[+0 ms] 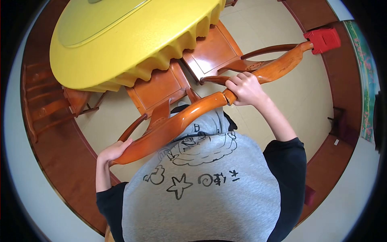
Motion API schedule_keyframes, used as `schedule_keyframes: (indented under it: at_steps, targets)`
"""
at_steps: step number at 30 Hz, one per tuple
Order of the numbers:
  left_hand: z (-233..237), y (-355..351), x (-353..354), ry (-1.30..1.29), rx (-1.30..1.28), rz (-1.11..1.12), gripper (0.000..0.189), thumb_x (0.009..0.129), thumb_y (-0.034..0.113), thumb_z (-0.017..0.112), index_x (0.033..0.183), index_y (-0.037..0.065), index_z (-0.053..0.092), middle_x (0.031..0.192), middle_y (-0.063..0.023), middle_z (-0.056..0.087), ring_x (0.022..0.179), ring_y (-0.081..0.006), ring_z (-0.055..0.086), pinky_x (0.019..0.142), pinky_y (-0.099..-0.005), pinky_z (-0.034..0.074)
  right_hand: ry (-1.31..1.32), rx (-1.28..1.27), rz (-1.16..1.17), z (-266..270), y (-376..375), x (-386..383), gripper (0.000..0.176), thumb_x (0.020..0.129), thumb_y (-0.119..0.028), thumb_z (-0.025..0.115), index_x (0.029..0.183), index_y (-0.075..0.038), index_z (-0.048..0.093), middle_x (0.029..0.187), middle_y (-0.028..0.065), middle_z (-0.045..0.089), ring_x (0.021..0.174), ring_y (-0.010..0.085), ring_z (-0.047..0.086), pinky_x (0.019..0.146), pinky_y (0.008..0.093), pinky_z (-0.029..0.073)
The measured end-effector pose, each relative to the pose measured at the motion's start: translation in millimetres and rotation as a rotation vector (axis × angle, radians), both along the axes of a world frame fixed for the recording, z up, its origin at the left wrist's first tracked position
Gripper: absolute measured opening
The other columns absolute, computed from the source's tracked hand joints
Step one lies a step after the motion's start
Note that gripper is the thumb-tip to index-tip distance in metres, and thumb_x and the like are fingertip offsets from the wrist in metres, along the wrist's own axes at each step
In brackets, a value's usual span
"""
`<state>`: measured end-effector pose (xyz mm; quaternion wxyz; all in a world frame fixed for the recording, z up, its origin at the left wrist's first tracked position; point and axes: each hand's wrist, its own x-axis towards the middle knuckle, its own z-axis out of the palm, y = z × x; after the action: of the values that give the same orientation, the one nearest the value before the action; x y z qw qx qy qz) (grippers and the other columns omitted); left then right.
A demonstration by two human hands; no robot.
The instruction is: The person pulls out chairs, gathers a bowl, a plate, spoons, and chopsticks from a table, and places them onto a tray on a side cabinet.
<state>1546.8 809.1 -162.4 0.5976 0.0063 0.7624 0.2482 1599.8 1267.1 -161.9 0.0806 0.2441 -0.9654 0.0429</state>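
A polished reddish-brown wooden chair stands right in front of me, its curved top rail [173,125] crossing my body and its seat [161,86] partly under the tablecloth. My left hand [115,152] is closed around the left end of that rail, thumb on top. At the rail's other end, my right hand [245,89] has its fingers wrapped over the wood, where the rail meets the back of a second, similar chair [282,66]. The hand hides that meeting point. The second chair's seat [211,50] also reaches to the table's edge.
A round table with a yellow cloth [121,60] and a clear glass turntable [92,28] fills the upper left. Another wooden chair [44,101] stands at the far left. A red slotted plastic object [324,40] sits at the second chair's far end. Pale tiles [298,105] cover the floor.
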Motion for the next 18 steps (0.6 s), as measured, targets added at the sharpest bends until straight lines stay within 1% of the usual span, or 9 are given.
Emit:
schedule_keyframes:
  at_steps: [3, 6, 8, 9, 10, 11, 15, 17, 18]
  targets:
    - [2, 4, -3, 0.011, -0.018, -0.033, 0.063, 0.085, 0.053, 0.029, 0.075, -0.002, 0.058, 0.059, -0.0051, 0.052, 0.057, -0.0127, 0.043, 0.054, -0.0278, 0.037, -0.007, -0.019, -0.040, 2, 1, 2, 0.027, 0.046, -0.018, 0.062, 0.067, -0.008, 0.048, 0.061, 0.0047, 0.051, 0.059, 0.0220, 0.054, 0.054, 0.0329, 0.045]
    - [-1, 0, 3, 0.035, -0.036, -0.036, 0.063, 0.085, 0.053, 0.030, 0.078, -0.003, 0.059, 0.061, -0.0067, 0.054, 0.059, -0.0138, 0.046, 0.057, -0.0281, 0.038, -0.006, -0.012, -0.039, 5, -3, -5, 0.028, 0.047, -0.017, 0.062, 0.071, -0.009, 0.052, 0.063, 0.0042, 0.053, 0.059, 0.0215, 0.055, 0.056, 0.0324, 0.045]
    - [-4, -5, 11, 0.053, -0.043, -0.030, 0.063, 0.085, 0.053, 0.030, 0.079, -0.003, 0.059, 0.062, -0.0076, 0.056, 0.060, -0.0145, 0.047, 0.058, -0.0284, 0.039, -0.025, -0.012, -0.024, 7, -5, -9, 0.034, 0.046, -0.017, 0.063, 0.079, -0.009, 0.056, 0.065, 0.0042, 0.055, 0.060, 0.0213, 0.055, 0.057, 0.0317, 0.045]
    - [-7, -6, 15, 0.055, -0.037, 0.023, 0.064, 0.085, 0.053, 0.031, 0.079, -0.004, 0.059, 0.064, -0.0087, 0.057, 0.061, -0.0151, 0.048, 0.059, -0.0286, 0.040, -0.045, 0.001, -0.012, 7, -4, -11, 0.040, 0.046, -0.016, 0.063, 0.085, -0.010, 0.057, 0.068, 0.0043, 0.056, 0.061, 0.0213, 0.055, 0.058, 0.0315, 0.044]
    - [-12, -6, 18, 0.057, -0.032, 0.076, 0.064, 0.085, 0.053, 0.031, 0.079, -0.004, 0.059, 0.065, -0.0098, 0.057, 0.062, -0.0156, 0.049, 0.061, -0.0288, 0.040, -0.043, 0.002, -0.013, 6, -3, -12, 0.040, 0.046, -0.016, 0.063, 0.085, -0.010, 0.057, 0.068, 0.0043, 0.056, 0.061, 0.0213, 0.055, 0.058, 0.0315, 0.044]
    - [-19, -14, 14, -0.051, -0.070, 0.066, 0.065, 0.084, 0.054, 0.030, 0.080, -0.004, 0.059, 0.070, -0.0121, 0.059, 0.067, -0.0152, 0.049, 0.065, -0.0284, 0.041, -0.047, -0.002, -0.017, 5, -3, -13, 0.039, 0.046, -0.015, 0.063, 0.084, -0.010, 0.057, 0.068, 0.0042, 0.056, 0.061, 0.0213, 0.055, 0.058, 0.0317, 0.044]
    - [13, 18, 14, -0.081, -0.122, 0.125, 0.055, 0.086, 0.046, 0.035, 0.084, -0.005, 0.057, 0.075, -0.0134, 0.059, 0.071, -0.0191, 0.051, 0.069, -0.0283, 0.041, -0.041, 0.009, -0.039, 1, -4, -15, 0.038, 0.044, -0.014, 0.064, 0.081, -0.010, 0.055, 0.068, 0.0037, 0.055, 0.061, 0.0210, 0.055, 0.058, 0.0314, 0.044]
    - [21, 29, 21, 0.510, 0.011, -0.112, 0.034, 0.084, 0.030, 0.047, 0.089, -0.003, 0.054, 0.081, -0.0142, 0.057, 0.076, -0.0257, 0.053, 0.072, -0.0303, 0.041, -0.024, 0.008, -0.044, 2, -4, -15, 0.038, 0.043, -0.015, 0.064, 0.079, -0.010, 0.055, 0.067, 0.0036, 0.054, 0.060, 0.0208, 0.055, 0.058, 0.0311, 0.043]
    - [29, 45, 24, 0.512, 0.012, -0.113, 0.034, 0.084, 0.030, 0.047, 0.089, -0.003, 0.054, 0.081, -0.0142, 0.057, 0.076, -0.0257, 0.053, 0.072, -0.0303, 0.041, -0.009, 0.007, -0.049, 3, -4, -14, 0.038, 0.041, -0.015, 0.064, 0.077, -0.010, 0.054, 0.066, 0.0035, 0.054, 0.059, 0.0205, 0.055, 0.057, 0.0308, 0.043]
